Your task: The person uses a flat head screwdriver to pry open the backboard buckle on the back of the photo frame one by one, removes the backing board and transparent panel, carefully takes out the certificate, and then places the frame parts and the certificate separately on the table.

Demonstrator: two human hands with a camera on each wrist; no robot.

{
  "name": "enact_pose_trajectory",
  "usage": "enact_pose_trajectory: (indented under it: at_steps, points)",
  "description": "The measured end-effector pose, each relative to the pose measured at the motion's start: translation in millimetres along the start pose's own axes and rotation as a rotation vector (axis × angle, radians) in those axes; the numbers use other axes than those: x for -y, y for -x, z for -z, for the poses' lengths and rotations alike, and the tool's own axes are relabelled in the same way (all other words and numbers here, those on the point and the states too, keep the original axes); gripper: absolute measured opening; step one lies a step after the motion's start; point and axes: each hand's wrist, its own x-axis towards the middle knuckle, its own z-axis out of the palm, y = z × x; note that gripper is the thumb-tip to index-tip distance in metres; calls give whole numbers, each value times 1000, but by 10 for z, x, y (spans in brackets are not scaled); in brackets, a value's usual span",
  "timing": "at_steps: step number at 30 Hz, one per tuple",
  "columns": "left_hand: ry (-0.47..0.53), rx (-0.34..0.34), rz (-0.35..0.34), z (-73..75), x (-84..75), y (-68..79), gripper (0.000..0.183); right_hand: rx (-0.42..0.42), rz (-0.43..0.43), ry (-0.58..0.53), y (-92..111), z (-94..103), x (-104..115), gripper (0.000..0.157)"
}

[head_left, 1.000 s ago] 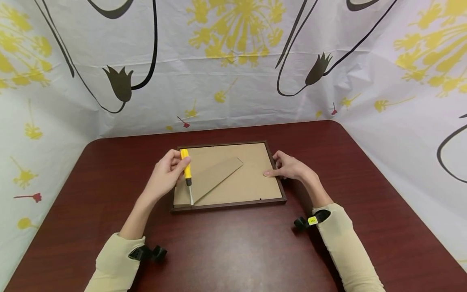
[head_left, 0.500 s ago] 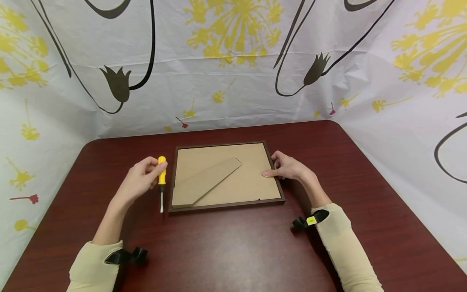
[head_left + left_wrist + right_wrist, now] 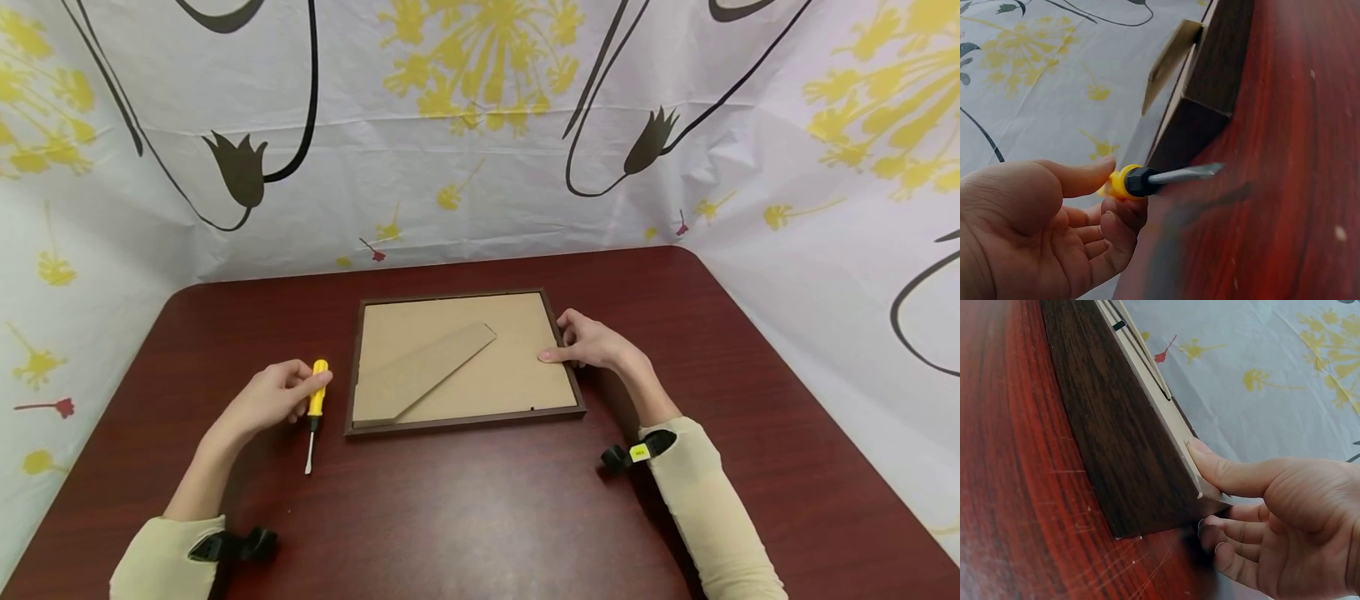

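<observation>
A dark brown picture frame (image 3: 465, 422) lies face down on the table, its tan backing board (image 3: 517, 367) upward. A slanted stand flap (image 3: 427, 375) lies across that board. Left of the frame, my left hand (image 3: 270, 396) pinches a screwdriver (image 3: 317, 402) by its yellow handle between thumb and fingers. Its metal blade (image 3: 1188, 173) points toward me, above the table in the left wrist view. My right hand (image 3: 597, 343) grips the frame's right side. In the right wrist view the thumb (image 3: 1207, 459) presses on the backing and the other fingers curl at the frame's outer side.
The reddish-brown table (image 3: 465, 517) extends around the frame on all sides. A white cloth (image 3: 420, 192) with flower prints hangs behind and beside it. A small black tab (image 3: 532, 408) shows at the frame's near edge.
My left hand has moved the screwdriver from over the frame's left part out to the left, then down toward me. The right hand keeps its grip on the frame.
</observation>
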Motion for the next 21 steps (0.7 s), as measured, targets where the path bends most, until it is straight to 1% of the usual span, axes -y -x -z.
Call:
enact_pose_trajectory:
  at_steps: [3,7,13,21]
  points:
    - [-9,29,16,-2,53,9,42,2,0,-2,4,-1,-2,70]
    - [-23,45,26,-3,85,10,40,2,3,2,-1,5,-14,71]
    - [-84,39,31,-14,97,11,38,4,5,9,-8,10,-26,71]
    - [-146,34,56,-26,107,16,44,0,11,10,-22,0,-39,70]
